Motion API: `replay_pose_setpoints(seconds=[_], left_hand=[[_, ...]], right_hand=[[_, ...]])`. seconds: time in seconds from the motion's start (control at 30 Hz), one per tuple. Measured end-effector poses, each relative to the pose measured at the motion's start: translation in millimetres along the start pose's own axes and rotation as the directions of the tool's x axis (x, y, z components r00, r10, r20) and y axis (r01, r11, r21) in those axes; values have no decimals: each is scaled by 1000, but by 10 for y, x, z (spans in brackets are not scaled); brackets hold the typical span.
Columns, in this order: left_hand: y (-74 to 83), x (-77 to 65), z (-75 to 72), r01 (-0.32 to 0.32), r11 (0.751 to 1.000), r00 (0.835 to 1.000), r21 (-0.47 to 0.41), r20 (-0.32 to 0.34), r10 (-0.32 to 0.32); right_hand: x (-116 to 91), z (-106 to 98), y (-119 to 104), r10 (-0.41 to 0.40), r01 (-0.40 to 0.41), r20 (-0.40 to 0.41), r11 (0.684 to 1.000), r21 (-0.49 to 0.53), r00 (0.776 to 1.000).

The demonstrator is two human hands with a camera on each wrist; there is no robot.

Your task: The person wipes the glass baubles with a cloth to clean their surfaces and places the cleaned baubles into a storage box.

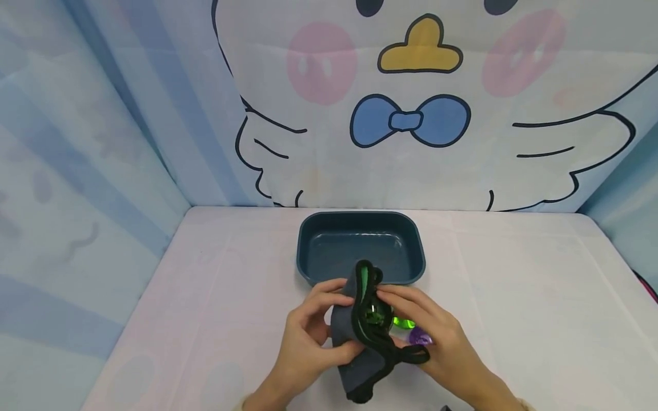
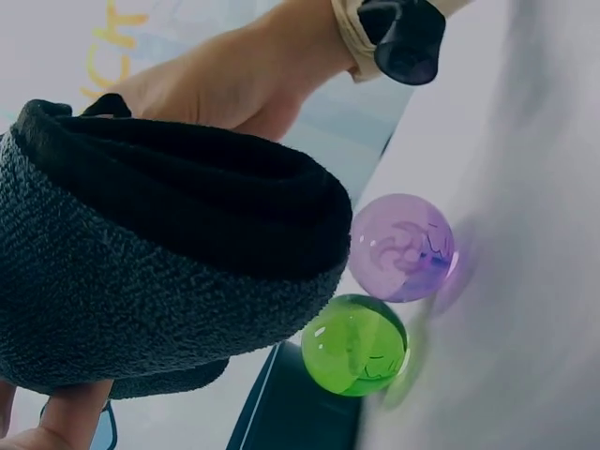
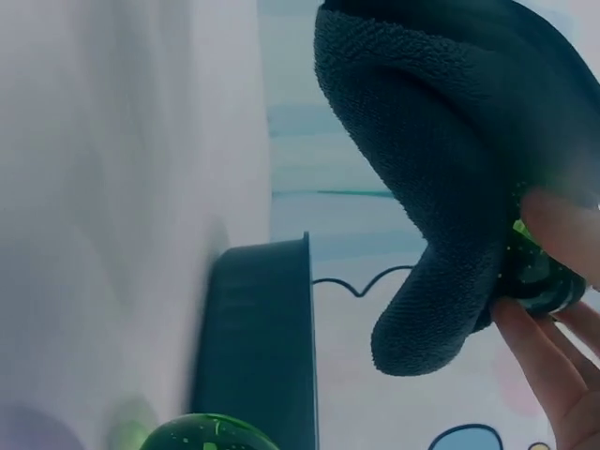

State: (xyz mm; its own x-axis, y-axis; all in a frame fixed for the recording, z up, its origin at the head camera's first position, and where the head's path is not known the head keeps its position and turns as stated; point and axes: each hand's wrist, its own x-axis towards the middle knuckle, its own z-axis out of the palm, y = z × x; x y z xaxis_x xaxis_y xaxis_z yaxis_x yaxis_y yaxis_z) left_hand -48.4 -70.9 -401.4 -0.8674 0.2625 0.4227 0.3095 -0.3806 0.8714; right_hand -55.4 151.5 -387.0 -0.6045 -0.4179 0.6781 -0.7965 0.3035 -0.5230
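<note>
- Cloth [image 1: 345,325], one: dark grey-blue, black edging, terry surface; folded, raised above the near middle of the table, in front of the tray.
- Loop [image 1: 415,354], black: on the right side of the cloth, standing out.
- Held ball [image 3: 542,281], dark green, glossy, see-through: against the cloth on its right side, partly covered.
- Left hand [image 1: 304,341]: thumb and fingers pinching the cloth from the left.
- Right hand [image 1: 443,337]: thumb and fingers curled about the held ball, at the cloth's right side.
- Green ball [image 2: 356,345], bright, clear: on the table, just beside the purple one.
- Purple ball [image 2: 403,247], clear: on the table, nearer than the green ball.
- Tray [image 1: 360,215], dark blue, rounded corners: far side of the table.
- Table [image 1: 529,297]: white cover.
- Curtain [image 1: 329,154]: beyond the table, printed with a blue bow tie [image 1: 410,120].
</note>
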Motion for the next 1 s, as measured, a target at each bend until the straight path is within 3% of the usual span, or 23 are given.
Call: replay_pose_setpoints(seconds=[0.2,0.27,0.33,0.43,0.53,0.63,0.73,1.0], left_hand=[[9,7,7,9,1000,1000,-9,-12,-9],[14,11,8,12,1000,1000,-13,-16,-12],[19,12,8,13,1000,1000,-16,-17,-13],[26,10,7,10,1000,1000,-10,-13,-10],[29,0,6,14,1000,1000,-2,-12,-14],[29,-11,9,20,1000,1000,3,-16,-20],[27,-17,17,15,1000,1000,10,-26,-15],[10,-15,18,13,1000,999,11,-46,-12]], right_hand=[[39,31,13,-155,151,-61,986,-75,986],[43,38,14,-172,166,-64,983,-79,983],[34,39,6,-128,125,-59,991,-54,990],[5,34,-12,30,-29,-38,999,19,999],[-24,32,-20,184,-182,-15,981,70,983],[-36,35,-19,236,-235,-8,970,63,972],[-35,38,-19,217,-216,-19,975,50,976],[0,12,-7,58,-55,-64,997,48,996]])
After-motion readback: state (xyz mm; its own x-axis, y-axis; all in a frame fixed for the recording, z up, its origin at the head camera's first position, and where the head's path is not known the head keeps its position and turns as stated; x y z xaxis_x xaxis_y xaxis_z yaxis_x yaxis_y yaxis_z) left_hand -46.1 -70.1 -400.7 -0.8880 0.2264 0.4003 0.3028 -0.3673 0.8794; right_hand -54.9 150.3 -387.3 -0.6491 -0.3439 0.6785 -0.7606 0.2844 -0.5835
